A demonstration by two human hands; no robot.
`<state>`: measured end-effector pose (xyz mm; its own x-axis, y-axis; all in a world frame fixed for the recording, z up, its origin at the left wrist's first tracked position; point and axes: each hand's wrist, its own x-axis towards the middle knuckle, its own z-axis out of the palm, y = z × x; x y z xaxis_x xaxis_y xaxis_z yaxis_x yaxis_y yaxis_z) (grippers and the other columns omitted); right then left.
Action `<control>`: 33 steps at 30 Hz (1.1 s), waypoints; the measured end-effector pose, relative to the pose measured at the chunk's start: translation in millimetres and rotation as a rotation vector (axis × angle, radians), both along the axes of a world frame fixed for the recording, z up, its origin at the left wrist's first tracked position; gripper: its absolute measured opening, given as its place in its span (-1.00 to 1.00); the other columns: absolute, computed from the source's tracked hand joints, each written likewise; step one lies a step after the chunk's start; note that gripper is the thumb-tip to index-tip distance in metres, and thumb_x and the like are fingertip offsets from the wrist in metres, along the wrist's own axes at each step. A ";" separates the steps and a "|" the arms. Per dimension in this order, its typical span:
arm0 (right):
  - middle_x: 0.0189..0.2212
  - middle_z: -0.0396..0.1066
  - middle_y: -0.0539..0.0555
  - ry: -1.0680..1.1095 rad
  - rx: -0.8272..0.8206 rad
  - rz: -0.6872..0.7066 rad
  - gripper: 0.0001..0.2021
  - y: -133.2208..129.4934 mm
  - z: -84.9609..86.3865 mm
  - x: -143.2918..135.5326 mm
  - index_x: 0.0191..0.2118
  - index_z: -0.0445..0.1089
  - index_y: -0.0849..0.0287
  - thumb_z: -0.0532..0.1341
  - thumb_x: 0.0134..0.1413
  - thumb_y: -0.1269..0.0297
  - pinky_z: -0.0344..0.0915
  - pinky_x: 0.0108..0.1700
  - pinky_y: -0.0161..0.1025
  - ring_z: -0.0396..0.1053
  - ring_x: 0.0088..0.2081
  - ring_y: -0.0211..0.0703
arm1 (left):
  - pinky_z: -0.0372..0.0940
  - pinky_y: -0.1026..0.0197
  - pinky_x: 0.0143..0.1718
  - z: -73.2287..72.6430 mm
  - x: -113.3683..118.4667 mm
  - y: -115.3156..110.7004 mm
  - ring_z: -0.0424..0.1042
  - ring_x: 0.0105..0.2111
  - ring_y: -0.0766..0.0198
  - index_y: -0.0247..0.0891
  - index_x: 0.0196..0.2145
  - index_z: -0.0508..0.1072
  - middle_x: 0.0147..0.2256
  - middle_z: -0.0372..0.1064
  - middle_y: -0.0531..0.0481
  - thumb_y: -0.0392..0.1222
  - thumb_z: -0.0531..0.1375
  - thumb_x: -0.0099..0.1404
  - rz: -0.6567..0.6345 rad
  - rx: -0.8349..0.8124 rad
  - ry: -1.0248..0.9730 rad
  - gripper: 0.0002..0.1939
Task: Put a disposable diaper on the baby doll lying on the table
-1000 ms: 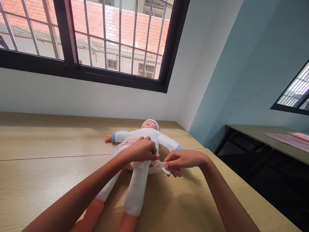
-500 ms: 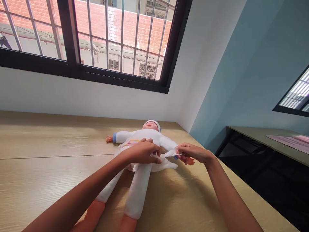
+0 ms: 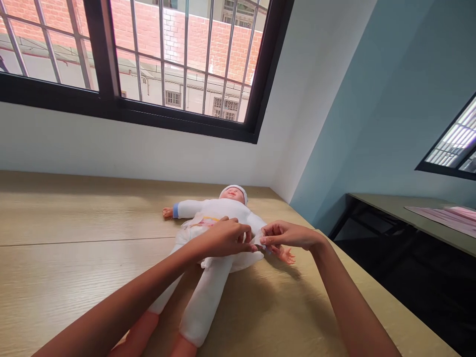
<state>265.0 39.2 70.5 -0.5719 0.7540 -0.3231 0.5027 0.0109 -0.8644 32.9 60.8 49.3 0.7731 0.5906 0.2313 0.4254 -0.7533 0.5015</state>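
A baby doll (image 3: 211, 290) in a white suit and cap lies on its back, head toward the window and feet toward me. Around its hips is a white diaper (image 3: 191, 231) with a coloured print on the front band. My left hand (image 3: 228, 238) lies over the diaper's front, its fingers pinching the edge on the right side. My right hand (image 3: 284, 235) pinches a thin side tab of the diaper close to the left fingertips, above the doll's arm. The fingers partly hide the tab.
The doll rests on a wooden table (image 3: 74, 277) pushed against a white wall. Behind is a barred window (image 3: 182, 64) with a black frame. At the right, another table (image 3: 375, 210) carries pink cloth (image 3: 446, 218); a dark gap lies between the tables.
My right hand has moved left, bringing the stretched tab close to my left hand. The doll's legs have shifted slightly left in view, and its arm by my right hand has moved slightly.
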 end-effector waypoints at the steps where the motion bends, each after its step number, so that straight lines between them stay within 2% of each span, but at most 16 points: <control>1: -0.53 0.34 -0.06 0.005 0.002 0.018 -0.63 -0.2 0.0 -1.2 -0.36 0.38 0.25 0.29 0.08 -0.02 0.16 -0.39 -0.36 0.26 -0.49 -0.33 | 0.12 0.20 -0.27 -1.1 -0.3 2.4 0.32 -0.29 0.13 -0.14 -0.33 0.50 -0.42 0.39 0.02 0.08 0.19 0.27 -0.016 -0.033 -0.021 -0.75; 5: -0.49 0.35 -0.05 -0.020 0.030 0.085 -0.65 -0.6 -0.6 -5.5 -0.33 0.40 0.26 0.28 0.11 -0.01 0.20 -0.34 -0.36 0.28 -0.45 -0.33 | 0.13 0.27 -0.41 -6.1 1.9 8.1 0.35 -0.40 0.26 -0.14 -0.19 0.48 -0.42 0.40 0.09 -0.06 0.16 0.27 -0.066 -0.122 -0.073 -0.79; 9: -0.45 0.40 -0.01 -0.035 0.038 0.089 -0.64 -1.4 -0.9 -7.5 -0.36 0.39 0.25 0.28 0.10 -0.02 0.24 -0.27 -0.33 0.34 -0.40 -0.29 | 0.15 0.30 -0.40 -9.8 4.5 7.7 0.32 -0.41 0.32 -0.19 -0.28 0.46 -0.42 0.38 0.11 -0.17 0.13 0.26 -0.081 -0.160 -0.129 -0.87; 18: -0.45 0.40 -0.01 -0.097 0.057 0.055 -0.61 -1.9 1.0 -7.0 -0.37 0.41 0.25 0.27 0.09 -0.06 0.24 -0.29 -0.34 0.33 -0.42 -0.29 | 0.12 0.28 -0.45 -6.8 4.1 10.5 0.24 -0.46 0.29 -0.20 -0.43 0.36 -0.50 0.30 0.10 -0.13 0.18 0.19 -0.099 -0.211 -0.118 -0.88; 24: -0.51 0.39 -0.03 -0.120 0.036 0.029 -0.63 -3.9 4.9 1.3 -0.38 0.39 0.25 0.27 0.10 -0.04 0.21 -0.32 -0.35 0.32 -0.45 -0.31 | 0.05 0.31 -0.47 1.0 -0.5 6.2 0.16 -0.48 0.36 -0.24 -0.49 0.25 -0.53 0.18 0.13 -0.25 0.09 0.19 -0.129 -0.202 -0.087 -0.89; 29: -0.53 0.38 -0.03 -0.161 0.061 0.017 -0.60 -4.4 4.9 4.3 -0.39 0.38 0.24 0.26 0.10 -0.07 0.21 -0.35 -0.35 0.32 -0.46 -0.29 | -0.01 0.30 -0.51 1.1 -2.1 9.2 0.11 -0.52 0.37 -0.23 -0.53 0.19 -0.56 0.10 0.15 -0.27 0.09 0.13 -0.113 -0.181 -0.020 -0.88; 33: -0.54 0.39 -0.03 -0.146 0.061 0.034 -0.62 -6.1 6.9 2.7 -0.37 0.38 0.23 0.23 0.14 -0.06 0.20 -0.38 -0.34 0.32 -0.50 -0.29 | 0.05 0.28 -0.47 -0.1 -0.5 7.2 0.17 -0.48 0.32 -0.20 -0.45 0.23 -0.50 0.21 0.13 -0.24 0.11 0.16 -0.062 -0.145 -0.031 -0.93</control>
